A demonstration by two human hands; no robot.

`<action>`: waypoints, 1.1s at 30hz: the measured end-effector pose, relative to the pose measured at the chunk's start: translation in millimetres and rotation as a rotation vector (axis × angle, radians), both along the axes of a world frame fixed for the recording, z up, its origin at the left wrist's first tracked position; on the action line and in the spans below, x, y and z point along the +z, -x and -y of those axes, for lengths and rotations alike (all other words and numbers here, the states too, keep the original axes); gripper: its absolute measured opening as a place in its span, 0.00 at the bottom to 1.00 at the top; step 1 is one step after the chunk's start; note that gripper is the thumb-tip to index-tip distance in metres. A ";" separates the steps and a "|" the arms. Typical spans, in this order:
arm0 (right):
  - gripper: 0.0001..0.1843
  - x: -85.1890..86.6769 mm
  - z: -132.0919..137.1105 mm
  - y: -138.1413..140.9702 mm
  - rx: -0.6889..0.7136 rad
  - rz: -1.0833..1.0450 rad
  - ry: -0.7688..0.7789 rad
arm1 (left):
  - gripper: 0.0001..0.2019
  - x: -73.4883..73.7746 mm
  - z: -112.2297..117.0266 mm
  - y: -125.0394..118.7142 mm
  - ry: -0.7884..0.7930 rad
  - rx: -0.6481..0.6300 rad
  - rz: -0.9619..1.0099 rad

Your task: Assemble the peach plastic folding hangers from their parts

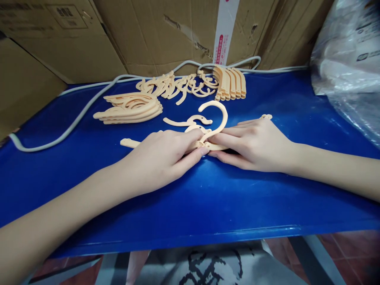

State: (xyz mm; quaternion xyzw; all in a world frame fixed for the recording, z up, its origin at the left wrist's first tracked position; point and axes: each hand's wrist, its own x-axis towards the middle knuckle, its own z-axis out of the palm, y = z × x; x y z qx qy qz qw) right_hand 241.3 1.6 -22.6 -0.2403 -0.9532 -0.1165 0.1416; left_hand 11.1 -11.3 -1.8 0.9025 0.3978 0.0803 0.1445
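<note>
A peach plastic hanger (218,118) lies flat in the middle of the blue table (208,198), its hook curling upward. My left hand (160,156) covers the hanger's left arm, fingers pressed together on its centre joint. My right hand (252,144) lies over the right arm, fingers closed on the same joint from the other side. The fingertips of both hands meet below the hook. A loose hook piece (190,120) rests just behind my fingers.
A stack of hanger arms (130,107) lies at the back left, a row of hook pieces (178,85) and stacked parts (230,82) behind. A white cable (74,120) runs along the back. Cardboard boxes (148,35) form a wall; a plastic bag (347,59) sits right.
</note>
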 end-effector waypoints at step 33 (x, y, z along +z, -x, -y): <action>0.17 2.3 0.6 1.2 0.023 -0.007 -0.117 | 0.15 5.2 0.2 -1.9 0.029 0.021 -0.035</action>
